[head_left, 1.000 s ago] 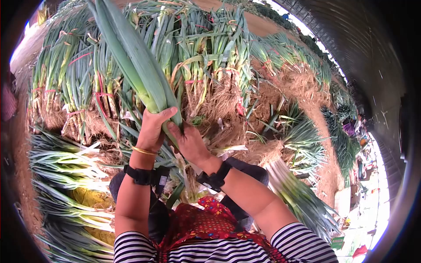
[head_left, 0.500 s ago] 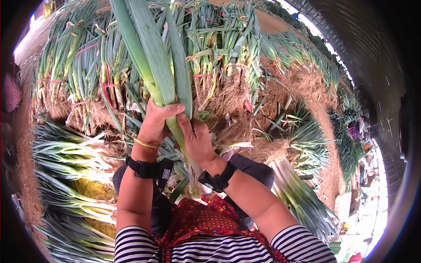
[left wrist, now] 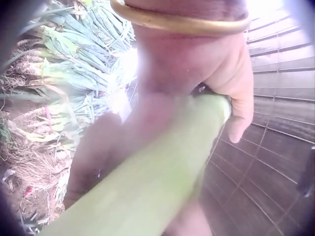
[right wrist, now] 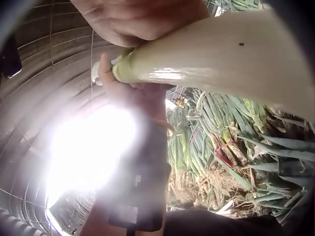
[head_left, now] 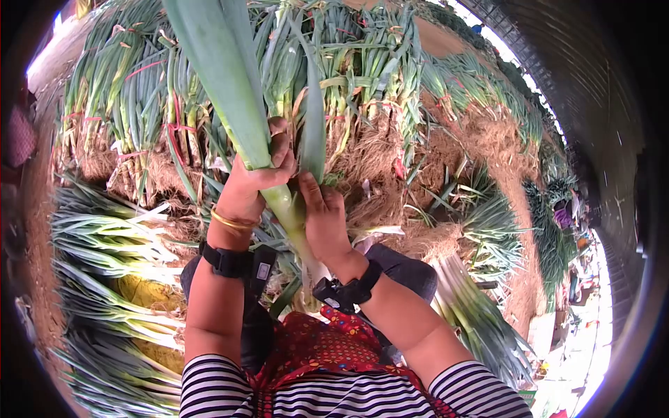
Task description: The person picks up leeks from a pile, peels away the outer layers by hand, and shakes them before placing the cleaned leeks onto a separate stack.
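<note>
My left hand (head_left: 254,181) grips a large leek just below its broad green leaves (head_left: 219,76), with the thumb across the front. Its paler stalk (head_left: 287,212) runs down toward my lap. Beside the stalk, my right hand (head_left: 326,223) pinches the base of one long leaf (head_left: 314,125), which stands apart from the others. The left wrist view has the pale green stalk (left wrist: 147,182) passing close under the left hand (left wrist: 192,64). From the right wrist, the white part of the leek (right wrist: 221,59) crosses below the right hand (right wrist: 147,19).
Bundles of leeks (head_left: 125,97) tied with red bands stand in rows ahead, roots downward. Loose leeks (head_left: 115,244) lie in piles at left over something yellow (head_left: 143,292). A cleaned leek pile (head_left: 474,313) lies by my right knee. Dry roots (head_left: 425,244) cover the ground between.
The right-hand leaf has come away from the leek's other leaves. My right hand has moved slightly right and apart from the left, which still holds the leek.
</note>
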Demonstrator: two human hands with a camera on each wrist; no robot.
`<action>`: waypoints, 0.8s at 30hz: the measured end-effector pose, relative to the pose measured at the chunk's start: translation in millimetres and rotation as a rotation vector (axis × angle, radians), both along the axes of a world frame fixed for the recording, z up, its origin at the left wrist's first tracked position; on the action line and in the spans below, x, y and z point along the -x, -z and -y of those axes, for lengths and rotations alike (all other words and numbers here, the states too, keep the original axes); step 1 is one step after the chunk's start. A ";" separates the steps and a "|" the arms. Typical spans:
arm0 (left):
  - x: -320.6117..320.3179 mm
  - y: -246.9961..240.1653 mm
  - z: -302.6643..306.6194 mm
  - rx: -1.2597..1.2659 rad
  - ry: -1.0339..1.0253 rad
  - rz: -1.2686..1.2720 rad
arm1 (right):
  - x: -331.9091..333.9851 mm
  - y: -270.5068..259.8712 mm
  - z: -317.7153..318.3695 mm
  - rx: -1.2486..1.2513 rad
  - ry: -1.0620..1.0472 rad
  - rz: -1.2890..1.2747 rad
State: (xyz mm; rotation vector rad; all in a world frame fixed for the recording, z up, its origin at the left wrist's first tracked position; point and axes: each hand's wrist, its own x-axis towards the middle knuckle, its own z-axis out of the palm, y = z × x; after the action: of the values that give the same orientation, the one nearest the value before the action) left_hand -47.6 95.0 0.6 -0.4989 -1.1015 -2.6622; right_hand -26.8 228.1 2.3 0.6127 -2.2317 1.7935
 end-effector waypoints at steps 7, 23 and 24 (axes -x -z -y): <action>-5.6 -11.1 -18.5 -0.170 -0.132 0.387 | 16.9 -12.3 2.4 0.446 0.002 0.436; -21.9 -8.4 89.9 -0.233 -0.548 0.221 | 77.5 26.0 -182.2 -0.267 0.282 0.224; -23.5 -8.0 91.6 -0.229 -0.572 0.234 | 72.6 35.0 -186.0 -0.619 0.216 0.163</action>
State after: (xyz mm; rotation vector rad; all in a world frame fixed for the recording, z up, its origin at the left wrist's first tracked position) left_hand -24.1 3.5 8.6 0.1589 -0.8166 -2.3180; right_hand -99.4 414.1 -32.7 0.3054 -2.8489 1.0705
